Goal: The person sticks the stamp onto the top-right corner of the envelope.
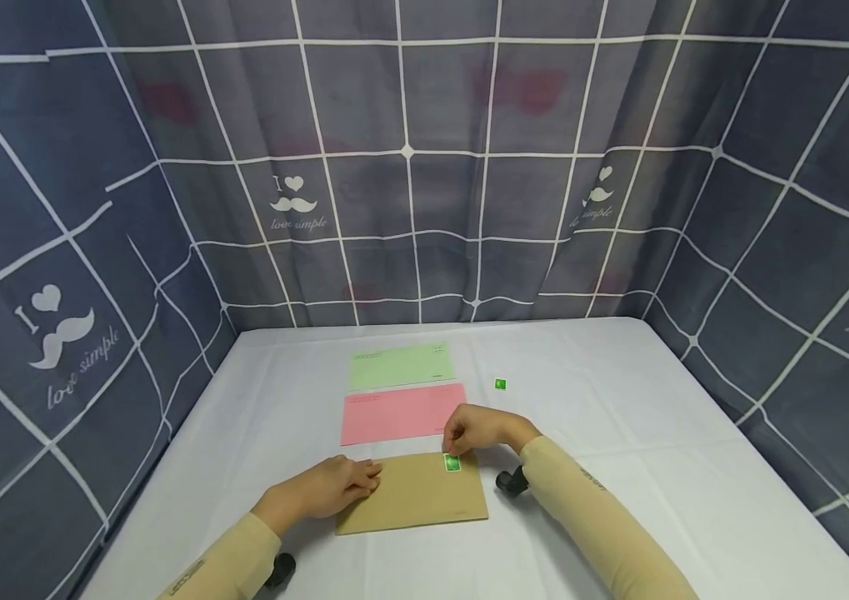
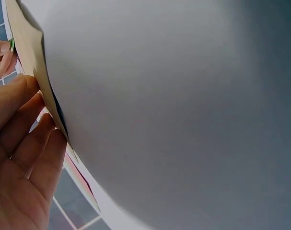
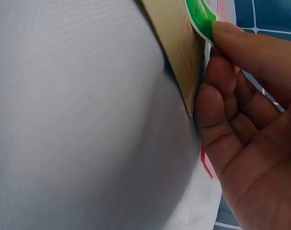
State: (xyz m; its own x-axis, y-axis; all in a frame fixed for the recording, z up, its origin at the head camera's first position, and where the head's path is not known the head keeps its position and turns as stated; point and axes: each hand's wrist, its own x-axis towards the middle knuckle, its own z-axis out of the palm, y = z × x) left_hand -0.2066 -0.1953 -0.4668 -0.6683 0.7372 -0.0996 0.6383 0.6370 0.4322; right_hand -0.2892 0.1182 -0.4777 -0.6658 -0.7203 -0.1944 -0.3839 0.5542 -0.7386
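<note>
A brown kraft envelope (image 1: 417,500) lies flat on the white table in front of me. My left hand (image 1: 327,486) rests on its left side with the fingers extended, and the left wrist view shows the fingertips pressing on the paper. At the envelope's upper right corner, my right hand (image 1: 475,427) pinches a green postage stamp (image 1: 452,463) with a toothed white border. In the right wrist view the thumb and a finger hold one edge of that stamp (image 3: 203,19), which bends slightly over the envelope. Whether any of it is stuck down I cannot tell.
Beyond the brown envelope lie a pink envelope (image 1: 397,415) and, farther back, a light green envelope (image 1: 397,367). A second green stamp (image 1: 500,384) is on the table to their right. Dark checked curtains (image 1: 446,200) surround the white tabletop (image 1: 619,400).
</note>
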